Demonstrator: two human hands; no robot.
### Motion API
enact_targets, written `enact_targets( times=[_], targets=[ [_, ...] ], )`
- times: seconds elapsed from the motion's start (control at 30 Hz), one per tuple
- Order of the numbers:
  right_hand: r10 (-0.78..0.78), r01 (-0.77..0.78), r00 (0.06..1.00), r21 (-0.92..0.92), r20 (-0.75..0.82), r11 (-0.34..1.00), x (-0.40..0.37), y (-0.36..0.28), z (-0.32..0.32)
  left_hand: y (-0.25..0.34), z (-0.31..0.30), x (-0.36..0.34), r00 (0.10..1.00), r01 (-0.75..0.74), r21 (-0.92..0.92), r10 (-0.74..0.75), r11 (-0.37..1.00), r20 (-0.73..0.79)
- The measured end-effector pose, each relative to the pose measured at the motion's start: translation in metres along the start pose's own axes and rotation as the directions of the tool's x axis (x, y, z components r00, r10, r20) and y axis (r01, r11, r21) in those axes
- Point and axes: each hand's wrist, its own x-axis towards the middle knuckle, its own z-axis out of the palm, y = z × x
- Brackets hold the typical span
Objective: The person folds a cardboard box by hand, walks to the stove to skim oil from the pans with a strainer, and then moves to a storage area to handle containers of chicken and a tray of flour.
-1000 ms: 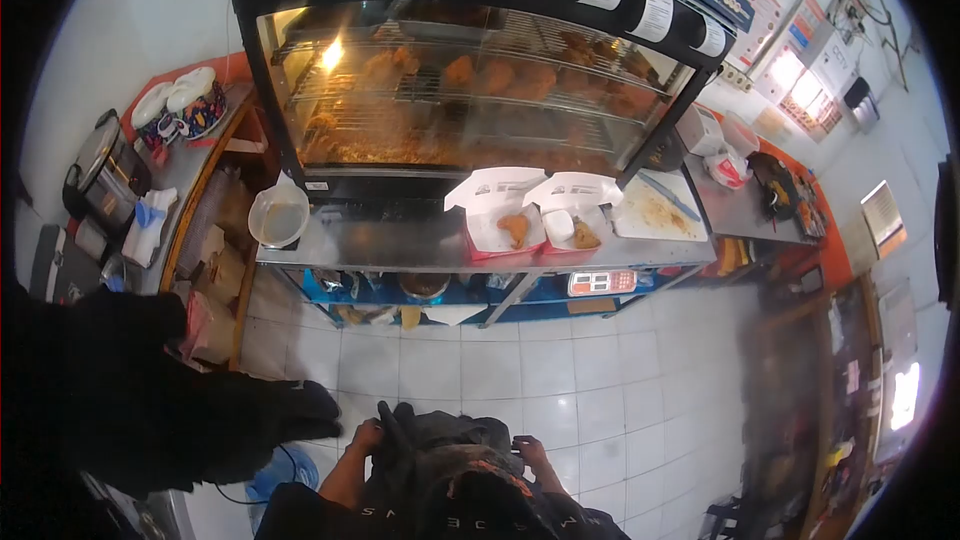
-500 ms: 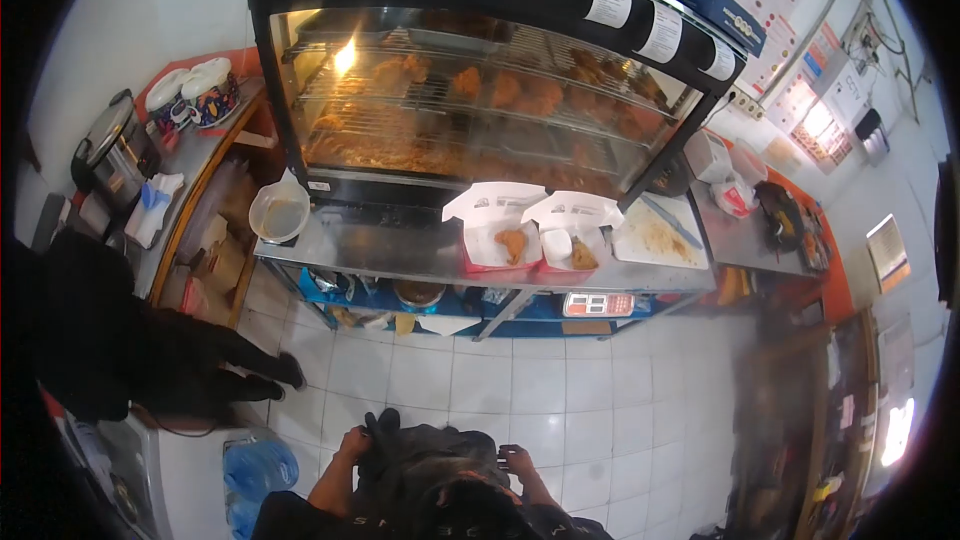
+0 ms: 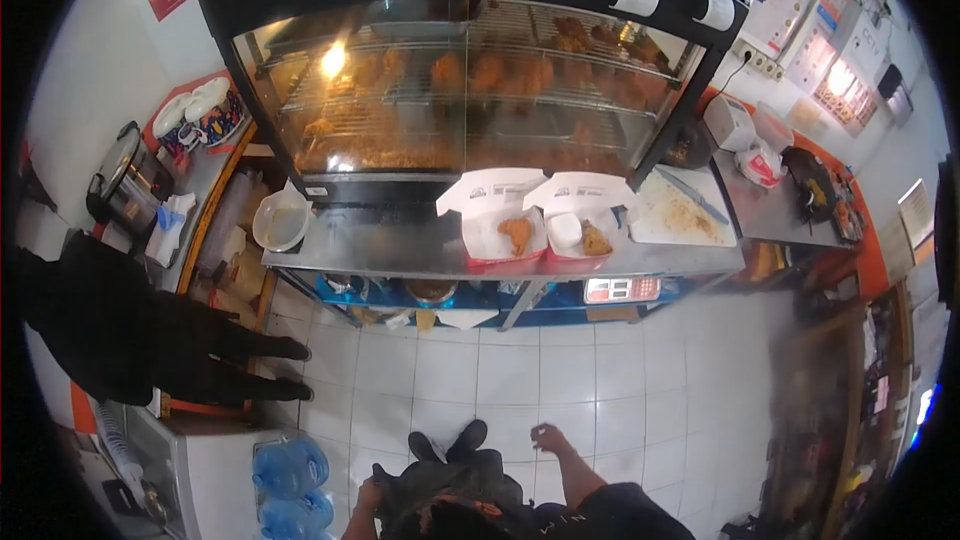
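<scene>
My right hand (image 3: 547, 437) is held out over the floor to the right of my body. Its fingers curl loosely and nothing shows in them. My left hand (image 3: 370, 493) hangs low against dark clothing at my left side, its fingers mostly hidden. Both hands are well apart from the counter (image 3: 390, 245). Two open boxes stand side by side on the counter's front. The left box (image 3: 480, 230) holds a fried chicken piece (image 3: 516, 233). A white round portion (image 3: 564, 231) and a browner chicken piece (image 3: 596, 241) lie in the right box (image 3: 570, 262).
A glass warming cabinet (image 3: 465, 90) with fried chicken stands behind the boxes. To their right a knife (image 3: 695, 195) lies on a white cutting board (image 3: 660, 225). A plastic bowl (image 3: 282, 223) sits at the counter's left end. A person in black (image 3: 130, 320) stands left, near blue water bottles (image 3: 290, 467).
My right hand has swung away from my side, out to the right. My left hand is lower in view. The view has shifted, and my shoes now show more fully.
</scene>
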Motion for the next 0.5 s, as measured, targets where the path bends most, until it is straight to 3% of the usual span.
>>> enact_targets(
  times=[0.03, 0.13, 0.2, 0.3, 0.37, 0.4, 0.43, 0.5],
  targets=[
    [-0.02, 0.02, 1.0, 0.056, 0.003, 0.998, 0.003, -0.014, -0.007, -0.001, 0.005, -0.005, 1.0, 0.024, -0.103, -0.025, 0.994, -0.006],
    [-0.238, 0.237, 0.968, -0.014, -0.079, 0.971, 0.0, -0.073, -0.019, 0.016, 0.009, -0.02, 0.998, 0.009, -0.125, -0.017, 0.992, -0.064],
    [-0.276, 0.276, 0.96, -0.01, -0.053, 0.961, -0.018, -0.14, -0.019, 0.012, 0.018, -0.018, 0.992, -0.006, -0.215, -0.021, 0.977, -0.121],
    [-0.525, 0.513, 0.846, 0.127, 0.091, 0.849, -0.104, -0.265, -0.001, -0.002, 0.026, -0.027, 0.974, -0.06, -0.346, -0.022, 0.936, -0.227],
    [-0.653, 0.62, 0.727, 0.204, 0.212, 0.757, -0.176, -0.335, 0.018, -0.005, 0.025, -0.049, 0.938, -0.108, -0.337, -0.016, 0.935, -0.345],
    [-0.69, 0.647, 0.666, 0.24, 0.284, 0.724, -0.214, -0.363, 0.029, -0.012, 0.031, -0.059, 0.898, -0.136, -0.327, -0.024, 0.935, -0.44],
    [-0.711, 0.622, 0.576, 0.347, 0.404, 0.702, -0.251, -0.385, 0.038, -0.025, 0.04, -0.073, 0.895, -0.112, -0.35, -0.059, 0.93, -0.442],
    [-0.802, 0.581, 0.194, 0.593, 0.564, 0.558, -0.31, -0.405, 0.06, -0.056, 0.055, -0.095, 0.877, -0.134, -0.448, -0.106, 0.884, -0.469]
  ],
)
